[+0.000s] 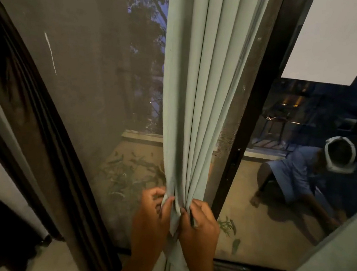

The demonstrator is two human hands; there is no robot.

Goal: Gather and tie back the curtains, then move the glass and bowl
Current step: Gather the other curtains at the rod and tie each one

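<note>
A pale green curtain (199,83) hangs in tight vertical folds in front of a dark-framed glass door. My left hand (152,217) pinches the folds from the left side low down. My right hand (201,223) pinches them from the right at the same height, so the cloth is bunched between both hands. Below the hands the curtain narrows and drops out of view. A second pale curtain (330,263) shows at the lower right edge. No glass or bowl is in view.
A dark brown curtain (30,118) hangs along the left side. The black door frame (248,111) stands just right of the gathered cloth. Behind the mesh screen (82,62) lies a balcony floor with fallen leaves (126,174). The glass (299,178) reflects a crouching person.
</note>
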